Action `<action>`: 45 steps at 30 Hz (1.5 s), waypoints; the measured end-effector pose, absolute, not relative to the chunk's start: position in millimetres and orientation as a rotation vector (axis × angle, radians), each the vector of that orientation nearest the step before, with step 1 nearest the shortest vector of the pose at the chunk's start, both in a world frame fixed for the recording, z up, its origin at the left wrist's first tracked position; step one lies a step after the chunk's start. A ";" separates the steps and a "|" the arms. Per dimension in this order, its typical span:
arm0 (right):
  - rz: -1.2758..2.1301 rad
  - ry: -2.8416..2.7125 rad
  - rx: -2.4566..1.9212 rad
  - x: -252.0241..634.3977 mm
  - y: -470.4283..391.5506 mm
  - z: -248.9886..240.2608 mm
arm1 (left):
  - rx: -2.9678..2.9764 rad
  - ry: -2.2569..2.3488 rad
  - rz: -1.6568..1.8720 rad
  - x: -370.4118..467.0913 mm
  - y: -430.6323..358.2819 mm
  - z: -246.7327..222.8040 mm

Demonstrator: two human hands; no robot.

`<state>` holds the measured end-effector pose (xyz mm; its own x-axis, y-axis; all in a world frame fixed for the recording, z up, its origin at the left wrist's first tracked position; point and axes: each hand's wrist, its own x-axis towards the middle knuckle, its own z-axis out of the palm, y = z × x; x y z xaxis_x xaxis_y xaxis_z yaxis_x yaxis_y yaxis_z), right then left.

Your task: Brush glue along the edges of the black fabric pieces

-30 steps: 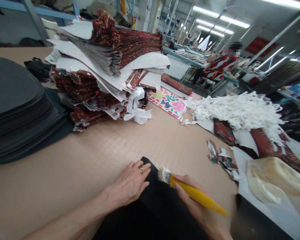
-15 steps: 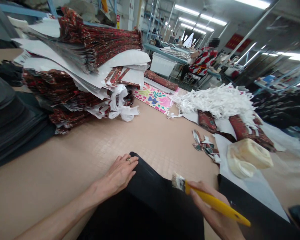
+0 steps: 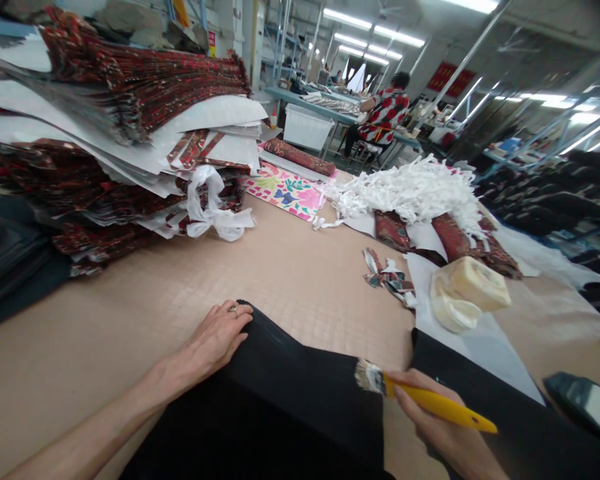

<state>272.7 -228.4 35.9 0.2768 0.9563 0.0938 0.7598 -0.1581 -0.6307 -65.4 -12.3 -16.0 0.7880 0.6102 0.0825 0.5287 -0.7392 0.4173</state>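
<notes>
A black sheet [image 3: 290, 393] lies on the brown tabletop in front of me. My left hand [image 3: 221, 333] rests at its upper left corner, fingers together and pressing on the edge; a ring shows on one finger. In my right hand [image 3: 430, 400] is a yellow-handled brush [image 3: 443, 407], gripped between thumb and fingers. The brush's whitish bristles point left, over the sheet's upper right corner. Right of the sheet lies another black piece [image 3: 490, 407], partly behind my right hand.
Stacks of red patterned pieces [image 3: 180, 80] stand at the back left, dark pieces [image 3: 15, 253] at the left. White strips [image 3: 410, 190], fabric scraps [image 3: 387, 273] and a cream container [image 3: 470, 287] lie to the right. A person [image 3: 385, 113] sits farther back.
The brush in my right hand has moved right along the sheet's upper edge to its right corner. My left hand stays on the left corner. The whole view has shifted slightly.
</notes>
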 end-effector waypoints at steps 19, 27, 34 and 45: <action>0.396 -1.217 -2.121 313.6 -279.8 37.0 | 2.590 0.836 0.263 -33.7 2.5 12.3; 0.522 -1.676 -1.645 237.8 -228.9 48.9 | 2.233 0.718 0.323 -52.8 -10.5 46.7; 0.696 -2.140 -1.714 220.8 -192.8 56.6 | 1.970 0.666 0.342 -75.8 -24.8 62.8; 0.554 -1.629 -1.900 198.6 -256.3 73.2 | 2.058 0.572 0.093 -112.7 -44.9 68.0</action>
